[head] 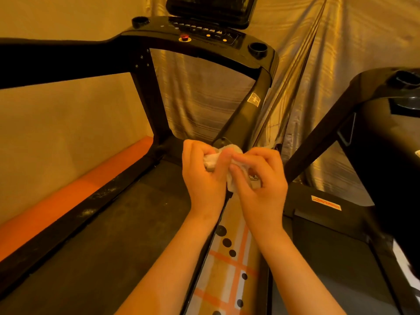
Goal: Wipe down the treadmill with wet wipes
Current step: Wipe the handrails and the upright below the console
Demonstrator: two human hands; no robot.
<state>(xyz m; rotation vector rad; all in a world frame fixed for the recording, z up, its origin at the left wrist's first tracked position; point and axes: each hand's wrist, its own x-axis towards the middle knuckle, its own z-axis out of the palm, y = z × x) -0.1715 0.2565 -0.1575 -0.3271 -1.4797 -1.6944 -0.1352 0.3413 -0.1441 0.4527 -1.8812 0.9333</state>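
Note:
A black treadmill [145,71] fills the left and middle of the view, its dark belt [109,235] running toward me and its console [204,32] at the top. Both hands meet just above the belt's right edge, near the foot of the right upright [241,114]. A crumpled white wet wipe [229,153] is bunched between them. My left hand [204,176] grips one side of it. My right hand [261,178] pinches the other side with fingertips. Much of the wipe is hidden by my fingers.
A second black treadmill [368,137] stands close on the right. Between the two lies a floor strip [229,269] with orange lines and black dots. An orange side rail [75,196] runs along the left. Draped cloth [295,53] hangs behind.

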